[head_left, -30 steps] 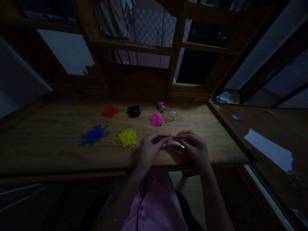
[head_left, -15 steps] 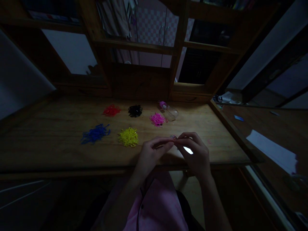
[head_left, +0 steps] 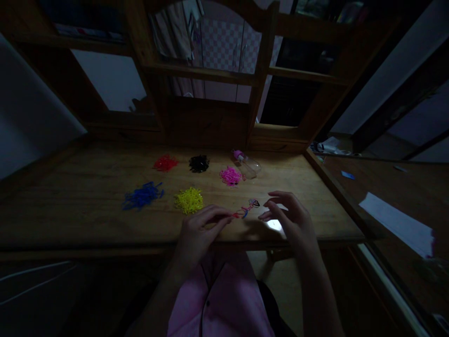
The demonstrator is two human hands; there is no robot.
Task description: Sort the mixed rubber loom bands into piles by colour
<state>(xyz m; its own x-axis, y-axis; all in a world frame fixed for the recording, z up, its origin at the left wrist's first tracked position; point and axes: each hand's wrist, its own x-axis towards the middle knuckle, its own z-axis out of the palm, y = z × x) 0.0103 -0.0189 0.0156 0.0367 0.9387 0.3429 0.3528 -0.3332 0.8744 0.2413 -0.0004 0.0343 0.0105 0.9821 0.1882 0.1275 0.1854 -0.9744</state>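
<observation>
My left hand (head_left: 206,227) pinches the red end of a short chain of small coloured loops (head_left: 245,211) between thumb and fingertips. Red, blue and black show along this chain, which stretches right over the desk. My right hand (head_left: 289,213) hovers at its right with fingers apart, holding nothing. Beneath the right hand glows a bright white patch (head_left: 274,224); what it is I cannot make out. Left of the hands lies a pile of yellow pieces (head_left: 189,200), and beyond the chain a pile of pink loops (head_left: 230,176).
Further piles of small pieces lie on the wooden desk (head_left: 105,224): blue (head_left: 143,195), red (head_left: 165,163) and black (head_left: 199,163). Behind the pink pile a clear bottle with a pink cap (head_left: 247,164) rests on its side. Wooden shelving (head_left: 206,119) rises at the back.
My hands, together at the fingertips before, have moved apart. The left went left with the chain's red end; the right let go and opened. More of the chain shows. The view shifted slightly.
</observation>
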